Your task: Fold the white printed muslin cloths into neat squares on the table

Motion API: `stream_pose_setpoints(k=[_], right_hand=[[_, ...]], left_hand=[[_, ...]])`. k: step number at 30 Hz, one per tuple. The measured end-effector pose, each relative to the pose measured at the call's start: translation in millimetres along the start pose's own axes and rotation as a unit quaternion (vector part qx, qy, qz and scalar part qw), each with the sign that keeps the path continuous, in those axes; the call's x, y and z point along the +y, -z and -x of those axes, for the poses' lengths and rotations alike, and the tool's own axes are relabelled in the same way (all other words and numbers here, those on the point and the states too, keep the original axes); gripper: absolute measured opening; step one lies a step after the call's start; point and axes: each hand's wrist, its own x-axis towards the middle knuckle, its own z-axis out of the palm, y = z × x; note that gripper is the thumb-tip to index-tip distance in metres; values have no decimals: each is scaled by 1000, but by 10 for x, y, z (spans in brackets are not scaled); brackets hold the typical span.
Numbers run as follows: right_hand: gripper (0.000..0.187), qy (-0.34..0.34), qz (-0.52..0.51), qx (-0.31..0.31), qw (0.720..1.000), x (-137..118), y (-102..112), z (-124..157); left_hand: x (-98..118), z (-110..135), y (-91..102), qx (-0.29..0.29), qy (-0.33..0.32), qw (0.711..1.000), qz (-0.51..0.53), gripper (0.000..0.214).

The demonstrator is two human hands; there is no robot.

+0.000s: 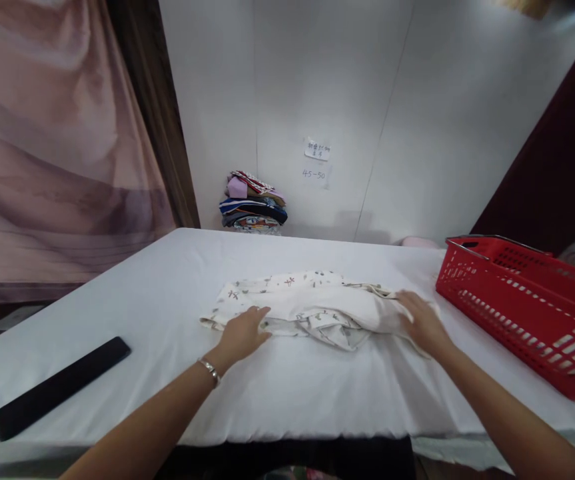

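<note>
A crumpled white cloth (327,303) with small brown and grey prints lies across the middle of the white-covered table. Whether it is a garment I cannot make out; parts of it are folded over. My left hand (242,337), with a silver bracelet at the wrist, rests on the cloth's left front part, thumb and fingers apart. At the cloth's right end, my right hand (422,321) touches it with fingers stretched out and spread. Some fingertips of both hands are hard to see against the fabric.
A red plastic basket (522,307) with a metal handle stands at the right. A long black flat object (62,387) lies at the left front. Folded fabrics (253,203) are stacked by the wall behind the table (167,280). A pink curtain (52,147) hangs at left.
</note>
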Motion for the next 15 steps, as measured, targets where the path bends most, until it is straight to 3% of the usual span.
stream_pose_setpoints(k=[3, 6, 10, 15], right_hand=[[52, 23, -14, -119, 993, -233, -281, 137], [56, -33, 57, -109, 992, -277, -496, 224], [48, -60, 82, -76, 992, -151, -559, 182], [43, -34, 4, -40, 999, -68, -321, 31]], left_hand=[[17, -82, -142, -28, 23, 998, -42, 29], [-2, -164, -90, -40, 21, 997, -63, 23], [83, -144, 201, 5, -8, 998, -60, 21], [330, 28, 701, 80, -65, 993, 60, 27]])
